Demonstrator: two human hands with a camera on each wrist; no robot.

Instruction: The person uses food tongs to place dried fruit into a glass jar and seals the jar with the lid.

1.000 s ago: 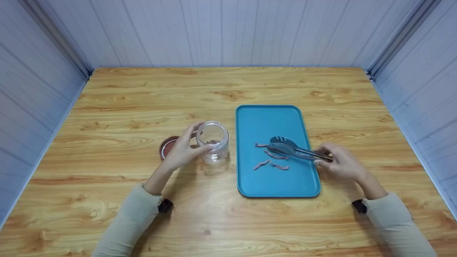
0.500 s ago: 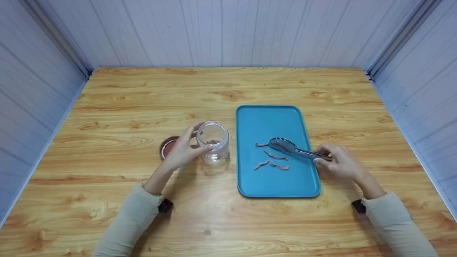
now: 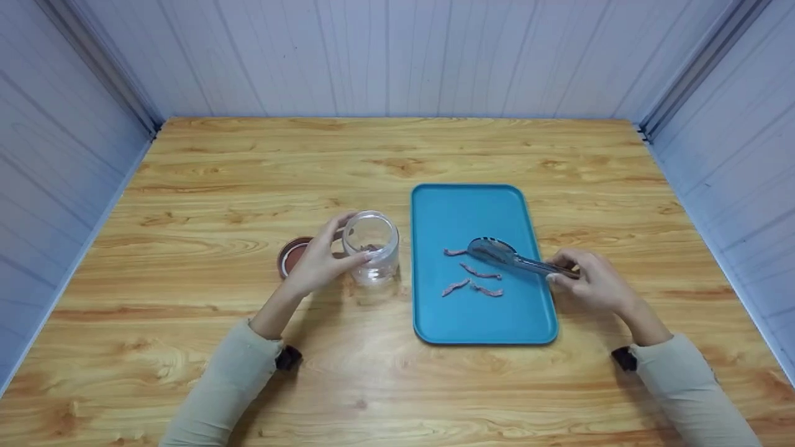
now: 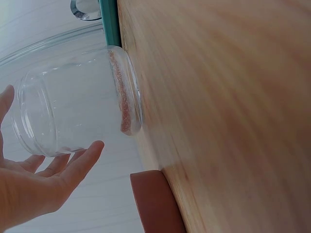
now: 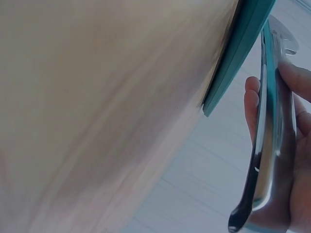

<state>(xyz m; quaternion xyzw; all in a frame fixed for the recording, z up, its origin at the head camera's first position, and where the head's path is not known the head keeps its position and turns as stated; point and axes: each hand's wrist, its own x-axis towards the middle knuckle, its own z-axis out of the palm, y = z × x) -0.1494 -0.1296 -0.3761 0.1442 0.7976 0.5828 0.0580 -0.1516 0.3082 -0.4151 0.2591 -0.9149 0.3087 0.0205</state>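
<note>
I see the right grip (image 3: pixel 591 282) clamped on tongs (image 3: pixel 497 253), the left grip (image 3: pixel 318 263) round a clear jar (image 3: pixel 377 270) on the bench (image 3: pixel 348 385); only the left wrist view clearly shows its reddish contents (image 4: pixel 121 92). Thin pinkish strips (image 3: pixel 456 287) lie on the blue tray (image 3: pixel 478 324); tongs hide the farthest one's end, whether pinched I can't tell.

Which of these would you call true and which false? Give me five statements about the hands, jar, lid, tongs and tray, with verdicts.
1. The left hand holds the clear jar. True.
2. The lid is on the jar. False: it lies on the table beside it.
3. The right hand grips metal tongs. True.
4. The blue tray stands on the left hand's side of the jar. False: it is on the right hand's side.
5. Something reddish lies at the jar's bottom. True.
</note>
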